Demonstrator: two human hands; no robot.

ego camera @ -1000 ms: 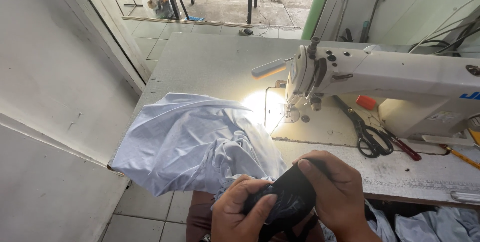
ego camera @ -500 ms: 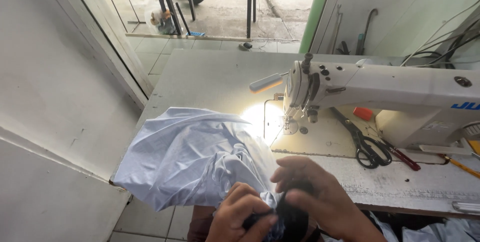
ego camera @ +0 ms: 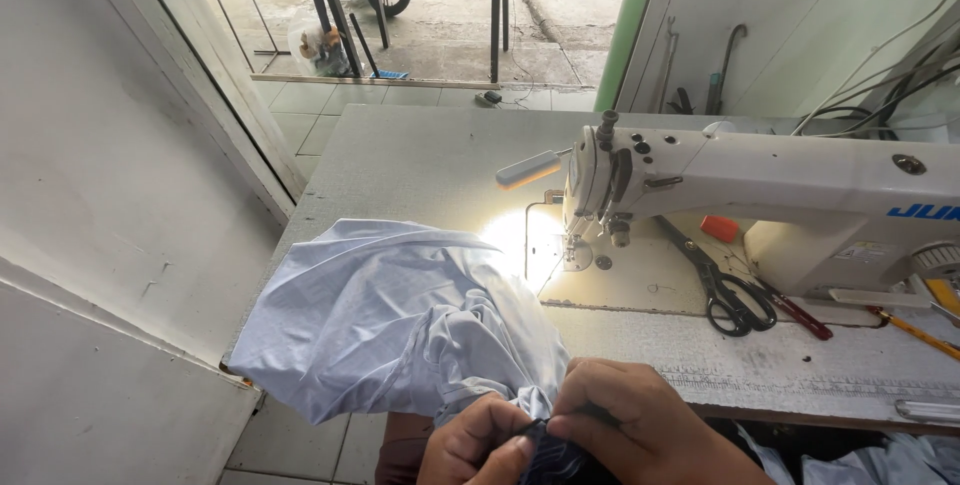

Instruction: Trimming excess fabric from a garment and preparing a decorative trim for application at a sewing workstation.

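Hands: left hand (ego camera: 480, 443) and right hand (ego camera: 640, 425) meet at lower centre of frame, fingers of both closed, pinching a small piece of dark blue fabric (ego camera: 555, 457).
Change: a second ago the dark piece bulged large between the palms; now it is compacted, mostly hidden beneath the right hand.
Reading: work looks like close handling at the fabric edge, not machine stitching.
Cloth: crumpled pale blue garment (ego camera: 390, 320) lies at lower left, overhanging the grey speckled sewing table (ego camera: 430, 155), touching both hands.
Machine: white industrial sewing machine (ego camera: 760, 180) at right, lamp lit, needle area unoccupied.
Tools: black-handled scissors (ego camera: 725, 290) lie beside machine base.
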